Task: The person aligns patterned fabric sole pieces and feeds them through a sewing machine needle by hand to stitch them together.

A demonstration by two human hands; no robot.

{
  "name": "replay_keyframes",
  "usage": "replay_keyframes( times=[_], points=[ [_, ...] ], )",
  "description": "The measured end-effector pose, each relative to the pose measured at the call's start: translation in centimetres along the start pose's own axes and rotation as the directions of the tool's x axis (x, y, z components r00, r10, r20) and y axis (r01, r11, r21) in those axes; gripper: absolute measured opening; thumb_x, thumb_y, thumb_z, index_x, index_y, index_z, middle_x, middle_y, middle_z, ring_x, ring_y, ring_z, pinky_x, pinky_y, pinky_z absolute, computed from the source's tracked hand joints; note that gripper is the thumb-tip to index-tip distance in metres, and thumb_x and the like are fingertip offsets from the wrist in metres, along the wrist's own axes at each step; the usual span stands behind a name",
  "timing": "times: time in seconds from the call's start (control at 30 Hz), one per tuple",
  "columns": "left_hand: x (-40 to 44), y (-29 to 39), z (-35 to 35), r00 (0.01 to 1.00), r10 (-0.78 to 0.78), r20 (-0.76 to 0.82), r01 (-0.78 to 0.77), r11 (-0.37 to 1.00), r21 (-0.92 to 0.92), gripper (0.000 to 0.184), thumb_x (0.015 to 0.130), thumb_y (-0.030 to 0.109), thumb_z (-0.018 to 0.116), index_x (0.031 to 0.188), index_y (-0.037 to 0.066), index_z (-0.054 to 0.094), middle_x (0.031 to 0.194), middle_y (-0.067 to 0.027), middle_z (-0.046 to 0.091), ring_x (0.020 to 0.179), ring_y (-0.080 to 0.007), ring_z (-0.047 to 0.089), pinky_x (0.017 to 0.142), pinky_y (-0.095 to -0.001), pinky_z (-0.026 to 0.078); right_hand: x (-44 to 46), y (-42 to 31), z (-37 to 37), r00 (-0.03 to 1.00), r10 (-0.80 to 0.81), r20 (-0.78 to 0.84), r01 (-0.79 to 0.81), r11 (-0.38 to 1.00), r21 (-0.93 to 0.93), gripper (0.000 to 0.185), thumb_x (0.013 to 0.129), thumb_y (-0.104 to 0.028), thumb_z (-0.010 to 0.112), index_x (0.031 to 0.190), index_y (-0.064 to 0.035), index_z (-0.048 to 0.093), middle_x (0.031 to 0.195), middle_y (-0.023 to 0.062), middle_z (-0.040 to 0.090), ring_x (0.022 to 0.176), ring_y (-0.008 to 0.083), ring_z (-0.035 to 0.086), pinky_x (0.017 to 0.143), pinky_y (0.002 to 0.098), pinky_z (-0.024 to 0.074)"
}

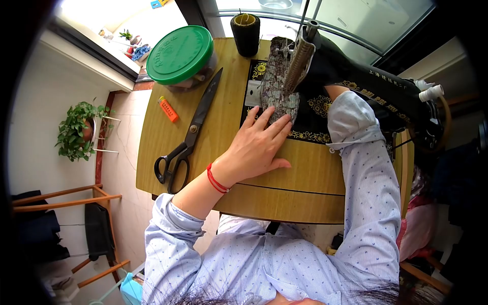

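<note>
My left hand (258, 147) lies flat with its fingers spread, fingertips resting on the near end of a strip of grey-brown patterned fabric (277, 76). The strip runs away from me under the needle area of a black sewing machine (366, 81) with gold decoration. A red cord circles my left wrist. My right arm reaches under the machine's arm; only a bit of wrist (335, 91) shows beyond the sleeve, and the fingers of my right hand are hidden behind the machine.
Large black-handled scissors (192, 129), an orange lighter (168, 109) and a green-lidded tub (182, 55) are on the wooden table (229, 195) at left. A dark thread cone (245, 35) stands at the back. White thread (431, 92) sits on the machine's right end.
</note>
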State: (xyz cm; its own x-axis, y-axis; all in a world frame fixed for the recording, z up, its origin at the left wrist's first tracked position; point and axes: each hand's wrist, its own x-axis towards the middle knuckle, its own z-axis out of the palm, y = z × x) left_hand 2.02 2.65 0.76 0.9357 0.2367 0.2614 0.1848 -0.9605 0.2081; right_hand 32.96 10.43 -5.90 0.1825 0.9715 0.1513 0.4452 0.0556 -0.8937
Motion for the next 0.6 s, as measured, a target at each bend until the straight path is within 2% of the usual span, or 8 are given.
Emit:
replay_keyframes(
  times=[0.37, 0.6],
  points=[
    [-0.04, -0.05, 0.21, 1.000, -0.015, 0.000, 0.015, 1.000, 0.018, 0.078, 0.078, 0.054, 0.065, 0.131, -0.002, 0.052, 0.138, -0.0137, 0.048, 0.131, -0.0370, 0.039, 0.110, -0.0524, 0.027, -0.11, -0.06, 0.23, 1.000, 0.001, -0.004, -0.001, 1.000, 0.008, 0.023, 0.096, -0.017, 0.057, 0.114, -0.0027, 0.055, 0.104, 0.0075, 0.062, 0.089, 0.0137, 0.059, 0.077, 0.0264, 0.0481],
    [-0.02, 0.04, -0.02, 1.000, 0.000, -0.003, 0.000, 1.000, 0.008, 0.075, 0.078, 0.052, 0.066, 0.129, -0.002, 0.053, 0.136, -0.0135, 0.050, 0.128, -0.0303, 0.044, 0.107, -0.0479, 0.030, -0.26, -0.28, 0.29, 1.000, -0.001, -0.002, 0.001, 1.000, 0.008, 0.023, 0.096, -0.017, 0.058, 0.114, -0.0030, 0.055, 0.104, 0.0072, 0.061, 0.088, 0.0133, 0.059, 0.076, 0.0261, 0.0481]
  ],
)
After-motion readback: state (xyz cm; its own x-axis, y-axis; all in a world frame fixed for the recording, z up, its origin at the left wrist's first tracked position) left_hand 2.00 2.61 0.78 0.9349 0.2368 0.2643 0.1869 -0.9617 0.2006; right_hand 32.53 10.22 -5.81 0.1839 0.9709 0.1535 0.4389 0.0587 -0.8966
